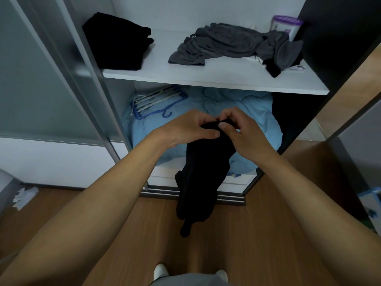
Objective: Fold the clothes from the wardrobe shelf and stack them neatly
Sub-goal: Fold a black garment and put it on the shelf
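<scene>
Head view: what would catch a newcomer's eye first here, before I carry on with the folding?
Both hands meet mid-frame, the left hand and right hand pinching the top of a black garment that hangs toward the wooden floor. On the white shelf behind, a crumpled grey heap lies right and a folded black pile left. Pale blue bedding fills the space below.

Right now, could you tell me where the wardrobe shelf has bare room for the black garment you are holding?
Bare shelf lies between the folded black stack and the grey heap, plus a strip along the front edge. The right end is crowded: grey heap, a small black item, a purple-topped packet.
</scene>
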Tool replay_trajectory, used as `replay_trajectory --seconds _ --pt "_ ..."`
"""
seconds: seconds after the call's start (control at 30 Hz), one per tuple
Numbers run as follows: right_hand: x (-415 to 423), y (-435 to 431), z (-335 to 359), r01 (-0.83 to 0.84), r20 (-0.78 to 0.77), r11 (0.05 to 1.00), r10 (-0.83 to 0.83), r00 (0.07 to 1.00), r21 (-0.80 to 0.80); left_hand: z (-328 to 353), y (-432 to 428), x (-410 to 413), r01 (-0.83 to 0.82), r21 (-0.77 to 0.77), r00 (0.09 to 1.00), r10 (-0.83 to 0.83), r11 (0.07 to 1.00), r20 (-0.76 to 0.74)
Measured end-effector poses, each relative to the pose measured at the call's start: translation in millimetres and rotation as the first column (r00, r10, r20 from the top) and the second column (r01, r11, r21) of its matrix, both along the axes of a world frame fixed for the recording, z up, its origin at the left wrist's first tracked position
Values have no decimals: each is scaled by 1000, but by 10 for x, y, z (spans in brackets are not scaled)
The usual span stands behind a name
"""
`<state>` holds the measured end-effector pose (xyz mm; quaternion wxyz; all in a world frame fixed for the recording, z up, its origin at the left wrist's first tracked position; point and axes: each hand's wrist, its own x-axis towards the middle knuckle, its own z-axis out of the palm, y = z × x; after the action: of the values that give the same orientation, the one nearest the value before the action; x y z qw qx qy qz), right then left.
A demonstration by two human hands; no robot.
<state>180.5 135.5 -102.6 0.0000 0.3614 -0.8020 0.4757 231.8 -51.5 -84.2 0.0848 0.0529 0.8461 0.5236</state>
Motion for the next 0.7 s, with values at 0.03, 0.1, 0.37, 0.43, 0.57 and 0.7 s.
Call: replay_trajectory --seconds 0.03,0.1,0.37,0.43,0.57,0.7 --pt "6 12 18 -4 19 1000 4 1000 -2 -1 14 -3 -24 -7 999 24 1000 -32" --pt "5 49 67 -29 73 1000 29 997 1 -15 44 -11 -52 -38 992 47 998 -121" --pt "-49 169 276 -77 7 996 76 997 55 -31 173 3 -112 -91 938 75 989 -338" --pt "-56 140 297 -51 -51 993 57 997 106 -47 192 0 -171 -79 926 133 982 -355" --pt "-38 69 281 -24 -78 987 36 996 156 -165 164 11 -207 13 919 199 978 -340" --pt "0 -19 272 26 -54 993 -19 998 118 -310 121 68 -195 -4 882 173 981 -438"
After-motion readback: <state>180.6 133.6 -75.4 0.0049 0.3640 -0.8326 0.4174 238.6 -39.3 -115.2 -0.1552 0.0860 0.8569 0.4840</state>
